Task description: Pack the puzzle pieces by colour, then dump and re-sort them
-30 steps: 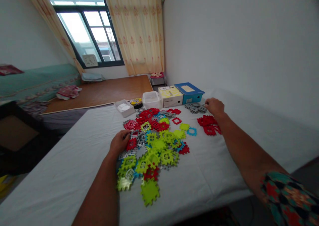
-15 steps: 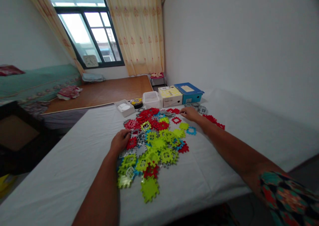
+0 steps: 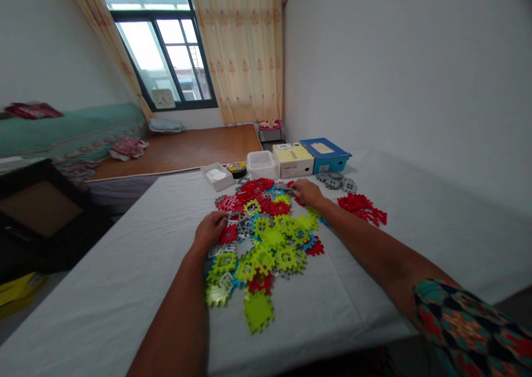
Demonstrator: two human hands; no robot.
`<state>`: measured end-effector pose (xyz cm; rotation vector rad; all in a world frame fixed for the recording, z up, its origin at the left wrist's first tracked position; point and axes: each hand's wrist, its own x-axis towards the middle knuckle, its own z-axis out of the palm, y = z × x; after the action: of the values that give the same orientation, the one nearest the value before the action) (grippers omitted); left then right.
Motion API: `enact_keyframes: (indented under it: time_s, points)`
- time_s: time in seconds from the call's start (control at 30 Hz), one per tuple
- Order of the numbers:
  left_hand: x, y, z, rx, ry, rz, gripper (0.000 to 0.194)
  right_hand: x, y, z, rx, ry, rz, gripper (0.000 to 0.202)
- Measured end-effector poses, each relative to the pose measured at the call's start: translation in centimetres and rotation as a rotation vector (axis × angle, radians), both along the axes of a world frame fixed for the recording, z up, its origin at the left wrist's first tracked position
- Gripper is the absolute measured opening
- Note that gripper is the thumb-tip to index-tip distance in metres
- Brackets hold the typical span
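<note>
**Right hand (image 3: 307, 192) is hovering at the pile's far edge!**

And the pile of toothed plastic pieces (image 3: 272, 237) is spreading lime, red, grey and blue across the white cloth (image 3: 145, 255), right between the two arms! Up top, the right hand's fingers are bunching narrowly beside a grey piece (image 3: 285, 188); whether they are gripping it, I cannot tell. Over on the near side, the left hand (image 3: 210, 230) is resting against the pile's left edge, fingers curling beside a red piece (image 3: 229, 234); I cannot tell if it is holding anything.

Out right, a red cluster (image 3: 361, 208) is lying apart beyond the right forearm, and a grey cluster (image 3: 336, 182) is sitting just in front of the blue box (image 3: 326, 154). The yellow-and-white box (image 3: 293, 159) is standing alongside, with a clear container (image 3: 261, 165) next in line!
</note>
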<state>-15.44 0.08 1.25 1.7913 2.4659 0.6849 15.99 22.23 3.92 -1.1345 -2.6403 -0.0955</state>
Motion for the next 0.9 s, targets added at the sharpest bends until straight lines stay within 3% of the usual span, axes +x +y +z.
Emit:
enact_keyframes:
  time_s: [0.17,0.27,0.43,0.57,0.73,0.9]
  points:
    - [-0.1,0.0,0.0,0.001,-0.009,0.013,0.033,1.4,-0.8,-0.5,0.02,0.128,0.049,0.021]
    - [-0.1,0.0,0.0,0.0,-0.006,0.035,0.032,3.4,0.4,-0.2,-0.028,0.256,0.019,0.022]
    - [-0.1,0.0,0.1,-0.015,-0.003,0.047,0.033,9.5,5.0,1.1,-0.079,0.519,-0.327,0.032]
    - [0.0,0.0,0.1,-0.018,-0.01,0.046,0.034,13.4,8.0,1.3,-0.16,0.377,-0.544,0.029]
    - [-0.2,0.0,0.0,-0.01,-0.015,0.039,0.033,14.2,9.2,0.5,-0.166,0.311,-0.531,0.029]
    - [-0.5,0.1,-0.4,0.0,-0.024,0.034,0.033,16.1,10.6,0.5,-0.033,0.234,-0.57,0.031]
